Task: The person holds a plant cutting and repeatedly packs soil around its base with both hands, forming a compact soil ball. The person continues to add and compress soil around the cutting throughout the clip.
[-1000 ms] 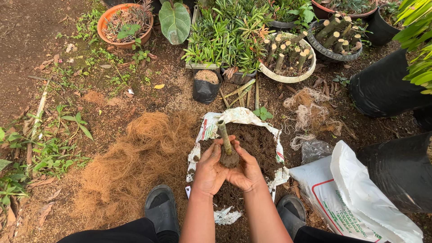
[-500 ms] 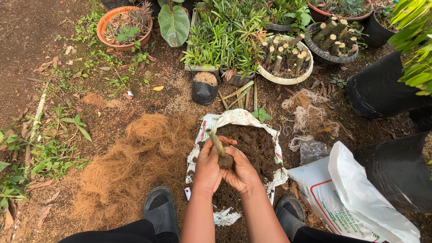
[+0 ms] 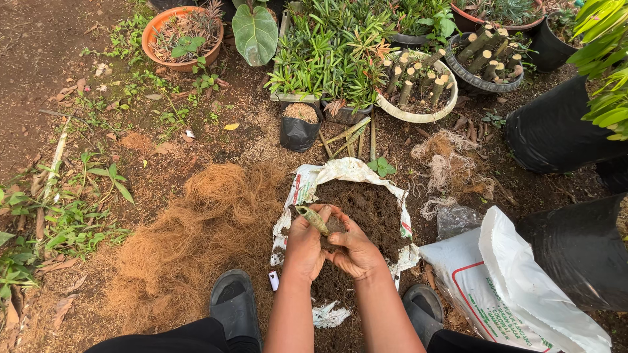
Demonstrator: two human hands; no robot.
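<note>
Going from the left edge of the ground, weeds and dry leaves are lying along the border, and a clay pot (image 3: 184, 31) of spiky plants is sitting toward the far left corner. Nearer the middle, a heap of brown coconut fibre (image 3: 196, 242) is spreading across the soil beside the person's left shoe (image 3: 232, 304).

At the centre, a torn white sack (image 3: 356, 171) is lying open with dark soil (image 3: 373, 209) piled on it. Above that soil the left hand (image 3: 304, 245) is clenching around the lower part of a short green stem cutting (image 3: 313, 219), which is tilting up and to the left, while the right hand (image 3: 356, 252) is cupping in from the other side, its fingers pressing a clump of soil against the cutting's base. Both grips are closed on the cutting and its soil ball.

The cutting is looking stiff and light, but the moist clump around it is probably crumbly, so supporting it from beneath with cupped palms seems safer than pinching the stem alone.

Further right, a small black grow bag (image 3: 299, 127) is standing by a white basin of cut stems (image 3: 415, 88), and a white printed bag (image 3: 517, 287) is lying toward the near right corner beside black plastic
</note>
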